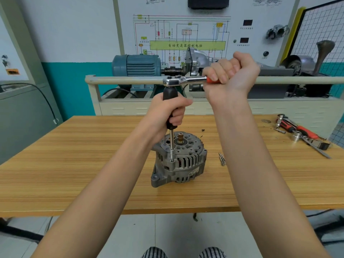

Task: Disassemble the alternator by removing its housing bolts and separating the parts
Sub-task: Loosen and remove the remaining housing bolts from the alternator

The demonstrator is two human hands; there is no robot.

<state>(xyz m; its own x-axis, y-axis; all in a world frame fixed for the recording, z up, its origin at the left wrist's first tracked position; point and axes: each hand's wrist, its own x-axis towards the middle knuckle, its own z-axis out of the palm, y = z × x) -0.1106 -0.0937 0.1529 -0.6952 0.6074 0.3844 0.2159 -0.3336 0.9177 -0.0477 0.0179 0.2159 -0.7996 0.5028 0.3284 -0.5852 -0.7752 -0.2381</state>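
A grey alternator (183, 164) stands on the wooden table (74, 164) with its shaft end up. A black-handled driver extension (169, 95) stands upright, and its metal shank tip (172, 157) sits on a housing bolt at the alternator's upper rim. My left hand (167, 112) grips the black handle. A chrome ratchet (183, 80) with an orange grip is attached on top of the driver and lies level to the right. My right hand (229, 77) grips the ratchet's orange handle.
Two loose bolts (222, 158) lie on the table right of the alternator. More tools, a red-handled ratchet, sockets and pliers (301, 135), lie at the table's far right. Behind the table stands a trainer bench with a blue motor (136, 67) and a rail (121, 80).
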